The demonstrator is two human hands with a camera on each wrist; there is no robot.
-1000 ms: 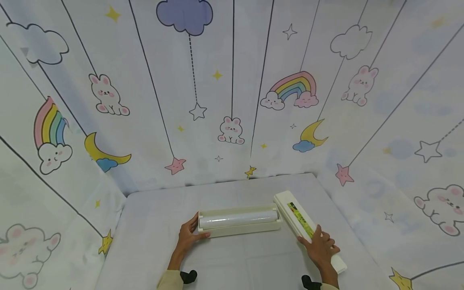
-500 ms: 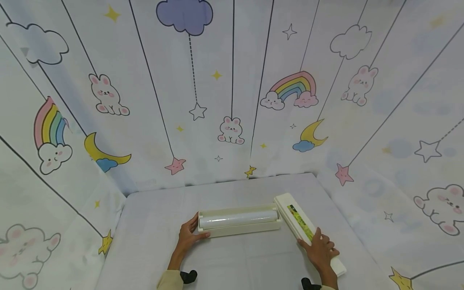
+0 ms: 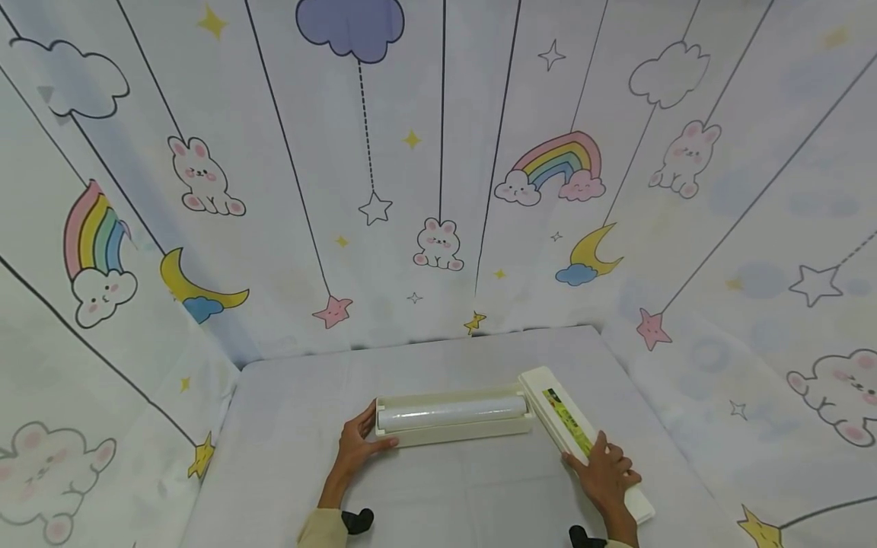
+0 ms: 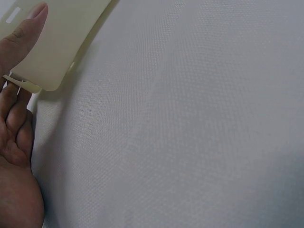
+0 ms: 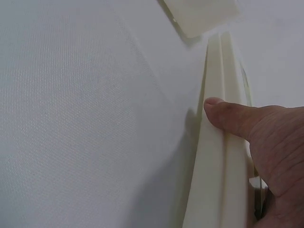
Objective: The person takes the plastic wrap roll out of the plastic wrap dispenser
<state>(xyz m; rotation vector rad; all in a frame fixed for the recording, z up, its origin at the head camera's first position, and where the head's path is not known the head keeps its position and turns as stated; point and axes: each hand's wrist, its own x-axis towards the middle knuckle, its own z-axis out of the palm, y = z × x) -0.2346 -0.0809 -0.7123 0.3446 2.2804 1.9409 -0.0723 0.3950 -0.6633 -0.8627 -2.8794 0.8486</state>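
Note:
A cream plastic cling film dispenser box [image 3: 466, 436] lies crosswise on the table with its top off. Inside it sits a shiny roll of film [image 3: 452, 412]. My left hand [image 3: 355, 450] grips the box at its left end, thumb on the near side; the left wrist view shows that thumb [image 4: 28, 35] flat along the box wall. Slantwise at the right is the long cream lid [image 3: 539, 383] bearing a green and yellow label [image 3: 567, 418]. My right hand [image 3: 606, 473] holds the lid's nearer half, with the thumb [image 5: 228, 116] on its ridged side in the right wrist view.
A white cloth covers the table [image 3: 479, 495]. Behind and on both sides hang white curtains [image 3: 384, 274] printed with rabbits, stars and rainbows. The lid's far end is close to the box's right end. Black straps [image 3: 358, 521] show at both wrists.
The lid's far end has come down slightly in the head view. Both hands keep their holds and the box stays put; the head view has shifted a touch.

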